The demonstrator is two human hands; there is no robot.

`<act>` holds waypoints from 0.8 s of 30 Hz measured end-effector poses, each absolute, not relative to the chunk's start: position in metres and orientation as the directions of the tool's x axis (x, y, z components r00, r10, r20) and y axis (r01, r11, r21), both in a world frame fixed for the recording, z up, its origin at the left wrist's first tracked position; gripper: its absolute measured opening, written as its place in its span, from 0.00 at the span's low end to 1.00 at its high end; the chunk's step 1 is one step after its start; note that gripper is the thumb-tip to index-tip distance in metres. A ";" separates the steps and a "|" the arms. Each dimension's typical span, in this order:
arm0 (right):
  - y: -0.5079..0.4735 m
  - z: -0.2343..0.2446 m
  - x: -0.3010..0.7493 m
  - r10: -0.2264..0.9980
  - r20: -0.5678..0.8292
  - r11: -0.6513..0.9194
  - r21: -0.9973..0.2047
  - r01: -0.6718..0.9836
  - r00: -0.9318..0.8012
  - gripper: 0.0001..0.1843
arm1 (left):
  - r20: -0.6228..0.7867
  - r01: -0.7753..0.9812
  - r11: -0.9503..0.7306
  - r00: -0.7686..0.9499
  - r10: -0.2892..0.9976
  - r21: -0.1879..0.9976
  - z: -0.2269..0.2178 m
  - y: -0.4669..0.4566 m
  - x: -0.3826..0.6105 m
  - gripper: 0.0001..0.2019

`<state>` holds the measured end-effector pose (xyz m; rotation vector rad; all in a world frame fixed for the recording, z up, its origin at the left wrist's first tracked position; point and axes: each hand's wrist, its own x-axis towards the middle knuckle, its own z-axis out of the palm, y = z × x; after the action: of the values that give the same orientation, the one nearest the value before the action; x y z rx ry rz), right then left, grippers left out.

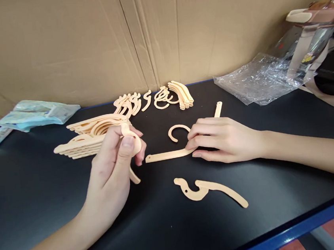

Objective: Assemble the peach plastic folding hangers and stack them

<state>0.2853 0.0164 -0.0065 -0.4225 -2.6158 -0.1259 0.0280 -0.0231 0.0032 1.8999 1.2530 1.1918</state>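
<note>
My left hand (pixel 109 174) is closed round a cream plastic folding-hanger piece (pixel 132 138), thumb pressed on its curved body. A slim arm of the same plastic (pixel 134 176) sticks out below the fingers. My right hand (pixel 226 138) is low over the table, its bent fingertips on the inner end of a straight hanger arm (pixel 164 156). Beside those fingers lies a hanger hook (pixel 175 130), and another strip (pixel 218 109) shows behind the hand, partly hidden. Nearer to me lies a curved piece joined to or touching an arm (pixel 223 190).
A stack of hanger assemblies (pixel 79 146) lies left of centre. Along the cardboard wall (pixel 86 42) sit curved pieces (pixel 127 104), hooks (pixel 162 98) and stacked arms (pixel 181 94). A tissue pack (pixel 37 113) is at left; a plastic bag (pixel 248 78) and bottle (pixel 313 38) are at right.
</note>
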 end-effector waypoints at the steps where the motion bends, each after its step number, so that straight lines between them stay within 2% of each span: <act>1: 0.016 -0.007 0.285 0.275 0.476 0.948 0.012 0.318 -0.835 0.12 | 0.361 0.459 -0.402 0.179 0.915 0.792 0.004 -0.022 0.027 0.12; 5: 0.016 -0.007 0.285 0.274 0.481 0.949 0.003 0.314 -0.833 0.11 | 0.284 0.528 -0.397 0.284 0.916 0.751 0.004 -0.021 0.024 0.19; 8: 0.017 -0.008 0.286 0.279 0.480 0.949 -0.007 0.315 -0.831 0.12 | 0.220 0.608 -0.388 0.334 0.917 0.693 0.001 -0.024 0.024 0.20; 10: 0.017 -0.008 0.286 0.281 0.469 0.949 -0.010 0.314 -0.837 0.12 | 0.230 0.676 -0.429 0.368 0.901 0.599 -0.001 -0.026 0.023 0.19; 14: 0.017 -0.007 0.286 0.284 0.433 0.953 -0.025 0.303 -0.856 0.13 | 0.352 0.707 -0.631 0.529 0.772 0.321 -0.001 -0.025 0.021 0.17; 16: 0.016 -0.006 0.286 0.288 0.416 0.954 -0.046 0.296 -0.863 0.13 | 0.344 0.740 -0.624 0.535 0.772 0.251 0.000 -0.022 0.020 0.16; 19: 0.016 -0.006 0.286 0.300 0.409 0.950 -0.046 0.309 -0.862 0.13 | 0.312 0.789 -0.572 0.499 0.809 0.223 0.001 -0.016 0.020 0.15; 24: 0.014 -0.007 0.286 0.311 0.430 0.944 -0.035 0.329 -0.848 0.11 | 0.286 0.839 -0.484 0.414 0.864 0.249 -0.002 -0.012 0.020 0.08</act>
<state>0.2858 0.0142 -0.0074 -0.4602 -2.6574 -0.0554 0.0197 -0.0122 -0.0018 2.5847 1.5597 0.5853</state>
